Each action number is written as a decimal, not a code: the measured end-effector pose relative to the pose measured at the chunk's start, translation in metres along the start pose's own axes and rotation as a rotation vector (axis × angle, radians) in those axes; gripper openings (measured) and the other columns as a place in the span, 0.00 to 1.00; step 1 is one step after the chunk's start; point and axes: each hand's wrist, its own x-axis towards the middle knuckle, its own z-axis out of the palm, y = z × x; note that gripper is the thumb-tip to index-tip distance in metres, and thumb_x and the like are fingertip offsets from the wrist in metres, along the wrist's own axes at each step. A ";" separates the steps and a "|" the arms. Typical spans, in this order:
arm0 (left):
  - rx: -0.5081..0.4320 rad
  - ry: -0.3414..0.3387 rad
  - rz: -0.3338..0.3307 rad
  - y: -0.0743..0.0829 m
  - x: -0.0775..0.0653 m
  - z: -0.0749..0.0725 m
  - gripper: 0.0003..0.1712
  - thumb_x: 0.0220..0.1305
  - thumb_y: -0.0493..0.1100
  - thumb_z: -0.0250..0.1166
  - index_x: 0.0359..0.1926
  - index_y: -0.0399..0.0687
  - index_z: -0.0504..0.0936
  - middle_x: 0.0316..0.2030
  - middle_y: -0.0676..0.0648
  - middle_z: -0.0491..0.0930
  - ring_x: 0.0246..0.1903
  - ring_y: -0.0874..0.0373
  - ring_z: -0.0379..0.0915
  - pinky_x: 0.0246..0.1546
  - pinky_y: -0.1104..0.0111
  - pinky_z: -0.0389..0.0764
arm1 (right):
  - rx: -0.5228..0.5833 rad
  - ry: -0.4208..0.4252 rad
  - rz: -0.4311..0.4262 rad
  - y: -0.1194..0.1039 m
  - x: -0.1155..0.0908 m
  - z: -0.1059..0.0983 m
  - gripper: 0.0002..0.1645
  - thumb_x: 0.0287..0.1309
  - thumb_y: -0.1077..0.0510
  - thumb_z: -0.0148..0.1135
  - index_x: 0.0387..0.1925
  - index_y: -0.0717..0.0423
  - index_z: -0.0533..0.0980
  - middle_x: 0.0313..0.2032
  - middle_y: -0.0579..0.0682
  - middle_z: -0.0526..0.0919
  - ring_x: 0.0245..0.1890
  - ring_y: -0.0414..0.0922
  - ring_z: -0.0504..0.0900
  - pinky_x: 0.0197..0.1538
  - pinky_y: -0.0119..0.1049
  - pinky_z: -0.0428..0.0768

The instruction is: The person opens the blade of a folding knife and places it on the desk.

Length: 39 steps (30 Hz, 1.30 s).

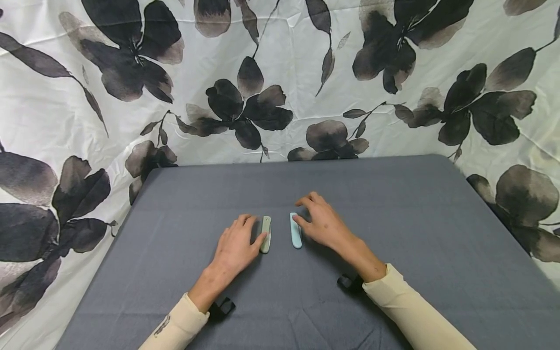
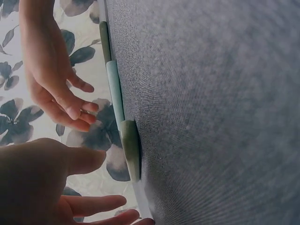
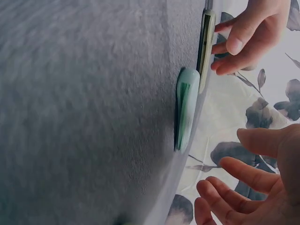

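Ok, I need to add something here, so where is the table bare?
Bare table stretches from the left hand to the left edge, from the right hand to the right edge, and beyond both to the sheet. Crowded: between the hands, with the green tool and blue tool.

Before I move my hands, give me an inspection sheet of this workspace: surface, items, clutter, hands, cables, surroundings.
Surface: grey table, creased near the person.
Items: slim green item and light blue item, lying apart.
Clutter: farther green shape in the left wrist view, identity unclear.
Left hand: fingers relaxed beside the green item; contact unclear.
Right hand: fingers loosely spread beside the light blue item, not gripping it.
Cables: nothing seen.
Surroundings: white cloth with dark flowers beyond the table.
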 end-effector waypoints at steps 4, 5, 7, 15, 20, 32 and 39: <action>0.008 0.002 -0.009 -0.001 -0.002 0.000 0.32 0.71 0.53 0.68 0.68 0.40 0.77 0.66 0.39 0.76 0.63 0.42 0.76 0.57 0.46 0.78 | 0.013 -0.021 -0.015 -0.003 0.003 0.005 0.23 0.70 0.51 0.67 0.61 0.57 0.80 0.57 0.57 0.80 0.53 0.54 0.81 0.53 0.52 0.82; 0.012 0.004 -0.008 -0.002 -0.003 0.000 0.32 0.70 0.53 0.69 0.68 0.40 0.77 0.65 0.39 0.76 0.63 0.42 0.76 0.56 0.46 0.78 | 0.016 -0.026 -0.021 -0.004 0.004 0.006 0.23 0.70 0.51 0.67 0.61 0.58 0.80 0.57 0.57 0.80 0.54 0.55 0.81 0.54 0.52 0.82; 0.017 0.010 -0.003 -0.002 -0.004 0.000 0.33 0.69 0.53 0.70 0.67 0.39 0.77 0.65 0.39 0.77 0.62 0.42 0.76 0.56 0.46 0.78 | 0.014 -0.026 -0.035 -0.006 0.005 0.008 0.23 0.70 0.52 0.67 0.61 0.58 0.80 0.57 0.58 0.80 0.55 0.55 0.81 0.55 0.52 0.82; -0.018 0.015 0.006 -0.002 -0.008 0.000 0.34 0.67 0.51 0.72 0.67 0.37 0.77 0.57 0.39 0.77 0.53 0.44 0.77 0.50 0.50 0.81 | -0.001 -0.021 -0.051 -0.011 0.008 0.014 0.22 0.69 0.53 0.68 0.60 0.57 0.81 0.55 0.57 0.81 0.53 0.54 0.81 0.53 0.51 0.82; -0.027 -0.015 -0.008 -0.003 -0.011 0.001 0.35 0.66 0.52 0.73 0.67 0.37 0.77 0.53 0.40 0.76 0.45 0.49 0.75 0.43 0.54 0.82 | 0.011 -0.030 -0.057 -0.012 0.009 0.019 0.22 0.69 0.53 0.68 0.60 0.57 0.81 0.55 0.57 0.81 0.54 0.54 0.81 0.56 0.52 0.80; -0.039 -0.038 -0.009 -0.004 -0.016 0.003 0.40 0.63 0.53 0.75 0.69 0.35 0.75 0.46 0.41 0.76 0.37 0.55 0.70 0.37 0.60 0.77 | 0.011 -0.009 -0.047 -0.012 0.014 0.025 0.20 0.69 0.53 0.68 0.57 0.57 0.82 0.53 0.56 0.82 0.53 0.53 0.81 0.55 0.51 0.81; -0.048 -0.034 0.020 -0.006 -0.021 0.005 0.40 0.61 0.52 0.77 0.67 0.34 0.76 0.43 0.44 0.76 0.35 0.58 0.67 0.35 0.65 0.75 | 0.011 -0.023 -0.040 -0.015 0.015 0.030 0.19 0.69 0.53 0.68 0.57 0.55 0.82 0.53 0.55 0.82 0.53 0.52 0.80 0.56 0.50 0.80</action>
